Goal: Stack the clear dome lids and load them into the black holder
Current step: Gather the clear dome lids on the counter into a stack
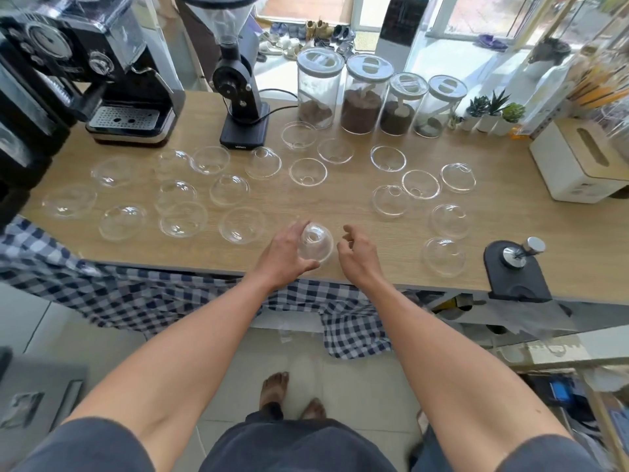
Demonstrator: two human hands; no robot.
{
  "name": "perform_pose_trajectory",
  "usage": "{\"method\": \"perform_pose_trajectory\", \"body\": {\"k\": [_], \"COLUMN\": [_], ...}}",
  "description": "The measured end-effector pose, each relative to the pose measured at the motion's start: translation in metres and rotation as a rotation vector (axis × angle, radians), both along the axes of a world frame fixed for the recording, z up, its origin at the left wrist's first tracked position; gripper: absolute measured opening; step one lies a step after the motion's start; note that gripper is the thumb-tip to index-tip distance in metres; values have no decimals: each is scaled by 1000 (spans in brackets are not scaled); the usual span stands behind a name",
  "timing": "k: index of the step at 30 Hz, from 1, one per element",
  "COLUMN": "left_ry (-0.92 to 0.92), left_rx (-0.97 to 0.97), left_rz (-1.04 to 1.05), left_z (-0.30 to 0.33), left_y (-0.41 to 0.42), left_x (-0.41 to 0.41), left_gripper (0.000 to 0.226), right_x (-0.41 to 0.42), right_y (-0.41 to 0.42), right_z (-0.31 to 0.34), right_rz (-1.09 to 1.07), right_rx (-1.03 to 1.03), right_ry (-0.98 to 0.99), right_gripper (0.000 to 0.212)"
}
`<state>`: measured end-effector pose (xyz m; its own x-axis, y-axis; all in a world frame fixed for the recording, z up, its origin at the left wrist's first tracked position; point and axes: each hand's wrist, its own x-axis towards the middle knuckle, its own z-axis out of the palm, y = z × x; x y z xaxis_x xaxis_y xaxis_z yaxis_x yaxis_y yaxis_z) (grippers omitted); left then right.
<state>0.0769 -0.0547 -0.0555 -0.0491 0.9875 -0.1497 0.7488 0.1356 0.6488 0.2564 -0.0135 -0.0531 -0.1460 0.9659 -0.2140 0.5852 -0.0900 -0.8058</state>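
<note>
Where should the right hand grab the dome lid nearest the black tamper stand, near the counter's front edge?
Judging by its pose, that dome lid sits crown up, rim flat on the counter, apart from its neighbours. The right hand could come from above and pinch across the wall just above the rim. The left hand already holds another lid.

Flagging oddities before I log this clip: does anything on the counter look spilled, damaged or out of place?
Nothing looks spilled or broken. The clear plastic dome lids lie scattered singly over the light wooden counter, some dome-up, some rim-up. The left hand holds one clear dome lid in its grip; the right hand is open beside it.
</note>
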Motion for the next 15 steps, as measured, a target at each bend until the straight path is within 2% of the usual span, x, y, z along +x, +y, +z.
{"method": "perform_pose_trajectory", "body": {"k": [3, 6, 9, 12, 15], "left_ry": [-73, -210, -391, -529, -644], "left_rx": [1, -79, -127, -124, -136], "left_rz": [92, 342, 500, 555, 635], "left_z": [2, 6, 2, -13, -15], "left_y": [-7, -14, -13, -8, -4], "left_x": [3, 9, 7, 1, 2], "left_gripper": [112, 85, 45, 51, 20], "right_x": [-9, -17, -26, -30, -32], "right_y": [-3, -5, -3, 0, 3], "right_z": [2, 3, 2, -2, -1], "right_rz": [2, -17, -73, -109, -165], "right_rx": [-38, -77, -140, -189, -223], "right_ry": [59, 110, 167, 211, 261], "right_gripper": [50, 54, 50, 36, 23]}}
